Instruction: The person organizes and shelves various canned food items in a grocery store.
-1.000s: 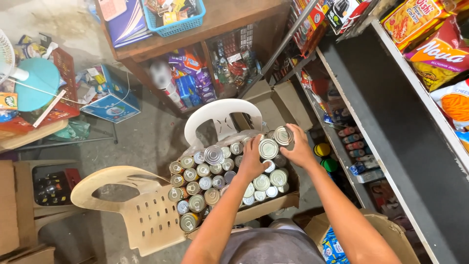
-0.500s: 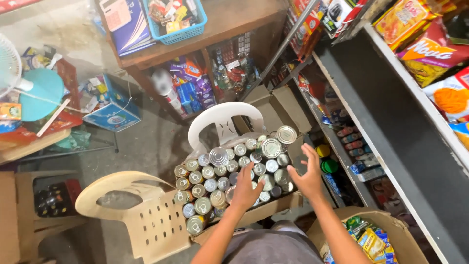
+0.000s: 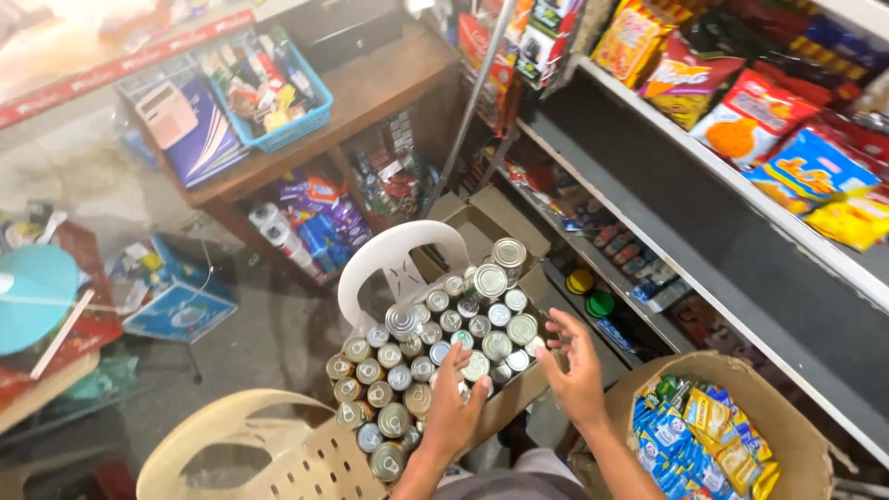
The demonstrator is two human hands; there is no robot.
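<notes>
Several tin cans stand packed upright in a low cardboard box on a white plastic chair. A few more cans are stacked on top at the far end. My left hand lies on the tops of the near cans with its fingers stretched forward, gripping nothing that I can see. My right hand hovers just above the box's near right corner. Its fingers are spread and it holds nothing.
A beige plastic chair stands at the near left. A round cardboard box of blue and yellow packets sits at the near right. Shelves with snack bags run along the right. A wooden table with a blue basket is at the back.
Both hands have drawn back from the far stacked cans toward the near edge of the box. The view has shifted to the right, showing more of the shelves and the packet box.
</notes>
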